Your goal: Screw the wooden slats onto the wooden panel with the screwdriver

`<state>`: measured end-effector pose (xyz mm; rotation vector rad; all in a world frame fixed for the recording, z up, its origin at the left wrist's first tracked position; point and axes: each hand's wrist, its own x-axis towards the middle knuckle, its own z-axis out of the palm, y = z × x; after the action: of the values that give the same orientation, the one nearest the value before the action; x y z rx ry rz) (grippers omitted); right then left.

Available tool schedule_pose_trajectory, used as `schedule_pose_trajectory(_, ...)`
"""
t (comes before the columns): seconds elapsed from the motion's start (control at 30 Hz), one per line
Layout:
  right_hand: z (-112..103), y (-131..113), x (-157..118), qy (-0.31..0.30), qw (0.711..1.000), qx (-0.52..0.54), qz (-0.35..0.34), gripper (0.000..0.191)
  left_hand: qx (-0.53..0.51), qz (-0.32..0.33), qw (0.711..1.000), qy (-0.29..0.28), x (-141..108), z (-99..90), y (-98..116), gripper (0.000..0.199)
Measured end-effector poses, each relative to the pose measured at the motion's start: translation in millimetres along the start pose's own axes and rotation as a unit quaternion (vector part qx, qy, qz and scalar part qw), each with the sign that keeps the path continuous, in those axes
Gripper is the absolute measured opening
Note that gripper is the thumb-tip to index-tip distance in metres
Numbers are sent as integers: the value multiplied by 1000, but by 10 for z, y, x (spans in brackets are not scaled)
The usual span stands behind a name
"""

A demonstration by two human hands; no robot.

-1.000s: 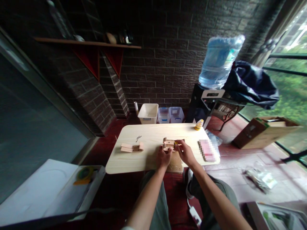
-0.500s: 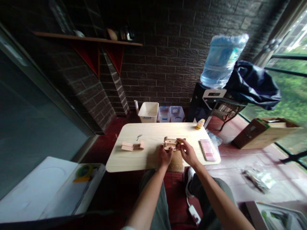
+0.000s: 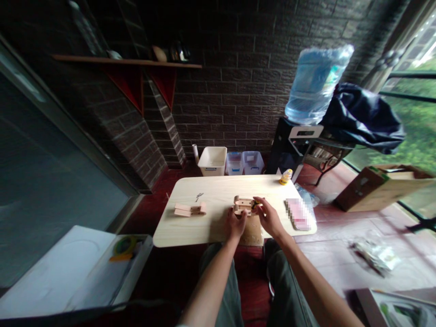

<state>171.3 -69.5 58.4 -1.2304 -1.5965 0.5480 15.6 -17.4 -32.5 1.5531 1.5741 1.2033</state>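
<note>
I had the wooden piece point(image 3: 244, 202) over the surface point(image 3: 204, 232), long axis left-right: left grip point(image 3: 235, 225) curled around its near-left edge, right grip point(image 3: 270, 219) pinching a black-yellow item point(image 3: 255, 204) at its right end

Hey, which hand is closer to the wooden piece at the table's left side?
Left. The left hand is to the right of the wooden piece; the right hand is farther right.
</note>
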Motion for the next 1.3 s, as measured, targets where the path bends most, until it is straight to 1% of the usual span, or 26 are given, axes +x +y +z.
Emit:
schedule_pose_trajectory(0.1,10,20,-32,1,1000,12,1,34,0,-4,1000,4,-4,-23,33,47)
schedule_pose_trajectory(0.3,3,-2,-62,-6,1000,12,-10,37,-2,13,1000,14,-41,-64,120,52)
schedule_pose_trajectory(0.43,-11,-16,-75,-2,1000,14,-10,37,2,8,1000,25,-52,-72,143,55)
schedule_pose_trajectory(0.57,-25,14,-114,-3,1000,22,-8,37,-9,14,1000,12,-54,-70,153,54)
schedule_pose_trajectory(0.7,-32,94,-155,6,999,27,-15,36,-12,7,1000,4,-54,-66,166,55)
schedule_pose_trajectory(0.8,-59,104,-136,12,999,29,-17,36,-12,9,1000,4,-57,-60,174,55)
schedule_pose_trajectory(0.87,-100,56,-80,-4,999,21,-26,38,-4,10,1000,3,-57,-56,175,52)
schedule_pose_trajectory(0.93,-153,-27,6,-32,998,3,-49,38,15,5,1000,6,-55,-50,173,48)
schedule_pose_trajectory(1.07,-243,-186,179,-104,991,-16,-78,41,63,-21,998,16,-41,-28,163,43)
schedule_pose_trajectory(1.17,-252,-238,233,-124,988,-23,-87,39,73,-23,997,23,-33,-9,164,42)
schedule_pose_trajectory(1.3,-203,-254,209,-108,991,-13,-79,33,64,-11,997,33,-29,4,159,39)
